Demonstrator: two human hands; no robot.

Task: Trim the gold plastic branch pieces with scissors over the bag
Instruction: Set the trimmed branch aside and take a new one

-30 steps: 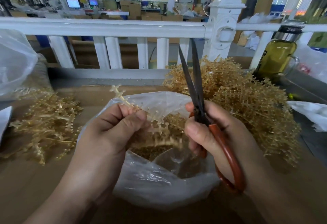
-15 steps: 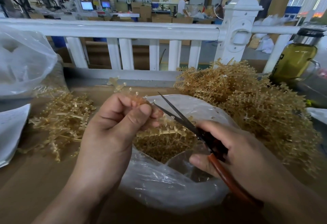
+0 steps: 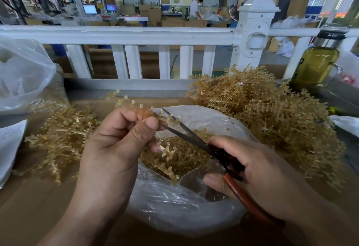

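Observation:
My left hand (image 3: 114, 148) pinches a gold plastic branch piece (image 3: 134, 107) over the open clear plastic bag (image 3: 174, 203). One end of the branch sticks up and left; another part hangs below my fingers into the bag mouth. My right hand (image 3: 252, 170) grips red-handled scissors (image 3: 194, 138). Their dark blades are parted around the branch just right of my left thumb. Small gold trimmings fill the bag.
A big heap of gold branches (image 3: 272, 113) lies right of the bag, a smaller pile (image 3: 62, 135) on the left. A white railing (image 3: 136, 35) runs behind the brown table. A bottle of yellow-green liquid (image 3: 314, 64) stands far right; another clear bag (image 3: 23, 74) sits far left.
The scissors swung down from pointing upright to lying low across the bag, and their blades closed in on the branch at my left fingers. The branch part over the bag now hangs lower.

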